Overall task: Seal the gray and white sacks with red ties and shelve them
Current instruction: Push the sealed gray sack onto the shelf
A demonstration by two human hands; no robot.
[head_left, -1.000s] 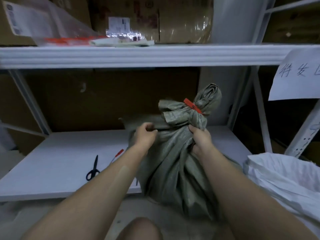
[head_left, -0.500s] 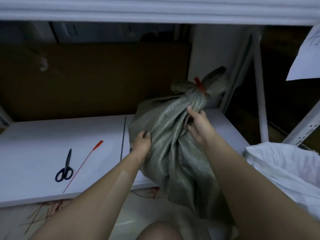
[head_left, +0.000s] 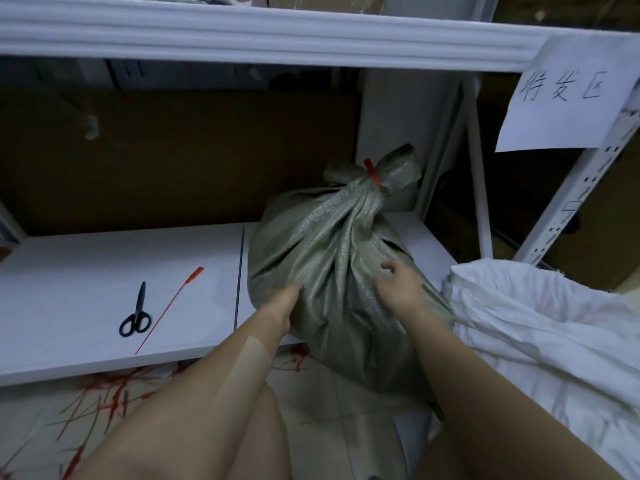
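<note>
The gray sack (head_left: 322, 244) leans on the right end of the white lower shelf (head_left: 86, 271), its bottom hanging over the front edge. A red tie (head_left: 372, 174) cinches its neck shut. My left hand (head_left: 282, 304) pinches a fold of fabric low on the sack's left side. My right hand (head_left: 398, 289) rests against the sack's right side with its fingers apart, gripping nothing. The white sack (head_left: 536, 323) lies crumpled at the right, touching the gray one. One loose red tie (head_left: 169, 308) lies on the shelf.
Black scissors (head_left: 136, 311) lie left of the loose tie. Several red ties (head_left: 104, 393) are scattered on the floor under the shelf edge. An upper shelf beam (head_left: 242, 32) runs overhead, with a paper sign (head_left: 568, 98) and a perforated upright (head_left: 571, 199) at the right.
The gray sack has been pushed farther onto the lower shelf. My right hand let go near the neck and slid down its side, fingers spreading. My left hand moved lower.
</note>
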